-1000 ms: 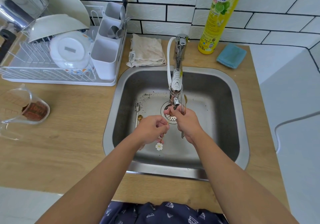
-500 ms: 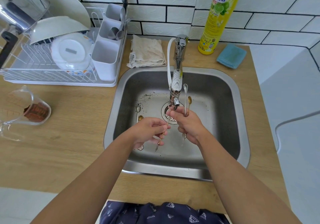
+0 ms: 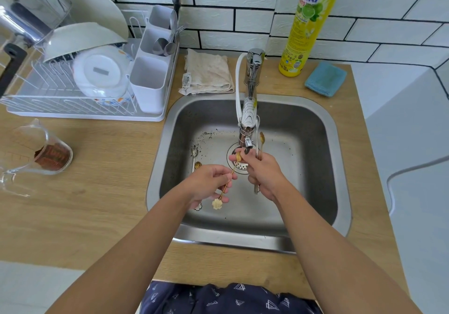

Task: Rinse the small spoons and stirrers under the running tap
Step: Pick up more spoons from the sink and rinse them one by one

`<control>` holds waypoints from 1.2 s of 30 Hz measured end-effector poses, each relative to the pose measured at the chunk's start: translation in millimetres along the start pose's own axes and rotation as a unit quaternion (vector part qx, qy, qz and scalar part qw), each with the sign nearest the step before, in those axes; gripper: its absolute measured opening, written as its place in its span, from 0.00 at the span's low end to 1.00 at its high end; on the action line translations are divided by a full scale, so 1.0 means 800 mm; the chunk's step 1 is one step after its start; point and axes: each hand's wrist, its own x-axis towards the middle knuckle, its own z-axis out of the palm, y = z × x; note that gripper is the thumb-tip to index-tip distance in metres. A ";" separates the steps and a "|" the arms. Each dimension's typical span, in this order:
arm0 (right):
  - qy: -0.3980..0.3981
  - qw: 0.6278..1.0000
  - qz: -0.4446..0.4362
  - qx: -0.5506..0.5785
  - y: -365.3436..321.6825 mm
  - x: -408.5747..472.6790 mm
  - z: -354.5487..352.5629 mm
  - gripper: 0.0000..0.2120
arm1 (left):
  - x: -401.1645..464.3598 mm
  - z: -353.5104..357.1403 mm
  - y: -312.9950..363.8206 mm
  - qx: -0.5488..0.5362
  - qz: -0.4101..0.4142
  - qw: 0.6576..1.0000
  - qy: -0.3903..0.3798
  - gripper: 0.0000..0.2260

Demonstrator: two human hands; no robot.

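My left hand pinches the thin gold handle of a small spoon with a cream flower end. Its bowl points up under the tap spout, where the fingers of my right hand rub it. My right hand also grips two other stirrers that stick up beside the tap, one gold-tipped, one pale. Two more small spoons lie on the sink floor at the left. Another flower end peeks out below my left hand.
The steel sink has dark specks on its floor and a drain strainer. A dish rack with plates and a cutlery holder stands at back left, a glass jug at left, a cloth, soap bottle and blue sponge behind.
The flower-ended spoon has turned in my left hand, its flower end showing again below my fingers. My right hand stays under the spout, rubbing the bowl, with the two stirrers upright.
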 end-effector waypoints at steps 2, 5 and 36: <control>-0.032 0.999 -0.006 -0.007 0.000 -0.004 -0.002 0.09 | -0.001 0.001 0.001 -0.001 0.001 1.000 -0.003 0.09; -0.005 1.000 -0.018 -0.018 0.001 -0.007 0.003 0.12 | -0.001 0.005 0.004 -0.019 -0.005 1.000 -0.014 0.09; -0.069 0.997 0.010 0.036 0.013 -0.012 0.002 0.04 | 0.003 -0.010 -0.010 -0.161 -0.088 0.980 -0.071 0.06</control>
